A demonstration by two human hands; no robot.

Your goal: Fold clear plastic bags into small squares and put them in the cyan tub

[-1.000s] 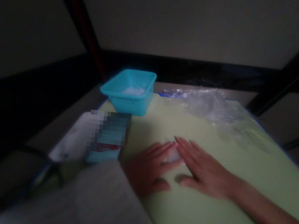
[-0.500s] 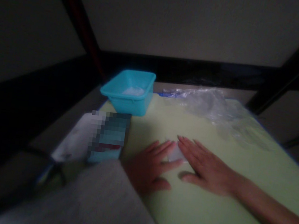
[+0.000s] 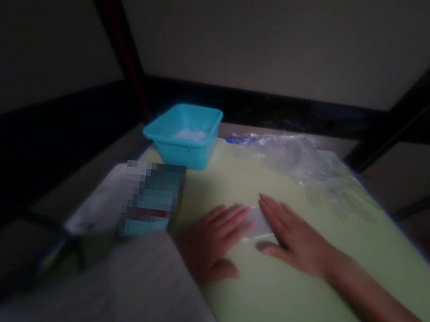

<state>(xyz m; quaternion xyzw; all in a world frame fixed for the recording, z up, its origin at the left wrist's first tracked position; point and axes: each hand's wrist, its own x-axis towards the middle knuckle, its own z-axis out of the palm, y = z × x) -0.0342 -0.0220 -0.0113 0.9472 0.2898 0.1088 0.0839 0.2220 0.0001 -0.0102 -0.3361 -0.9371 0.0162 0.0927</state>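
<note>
While the left hand [image 3: 215, 242] and right hand [image 3: 297, 241] lie palm-down, a thin sheet [image 3: 261, 225] bridges the gap

Closest to the viewer, grey fabric [image 3: 132, 292] fills the lower left, partly covering the wrist of the left hand. Beside it, the yellow-green surface [image 3: 297, 317] shows a blue front edge. Both hands are open, fingers stretched out and angled inward, thumbs apart from them; neither grip is closed around anything. Fingertips of both rest on or right against the thin sheet, which lies on the surface between them, pale and translucent. Its visible near edge runs crosswise, from the left fingers toward the right hand, slanting slightly away at the right. Because the fingers cover both sides, its full outline and long axis cannot be settled.

Left of the hands is a bluish item [image 3: 155, 203], largely covered by pixelation, with a dark red strip across it; any print there is unreadable. Next to it, farther left, lies a blurred whitish item [image 3: 96, 201]. Beyond stands a turquoise basin [image 3: 184, 154], something whitish inside. Crumpled clear plastic [image 3: 294, 155] spreads over the far right of the surface. Farthest back, a dark rail [image 3: 303, 112] crosses a dim wall [image 3: 261, 36].
</note>
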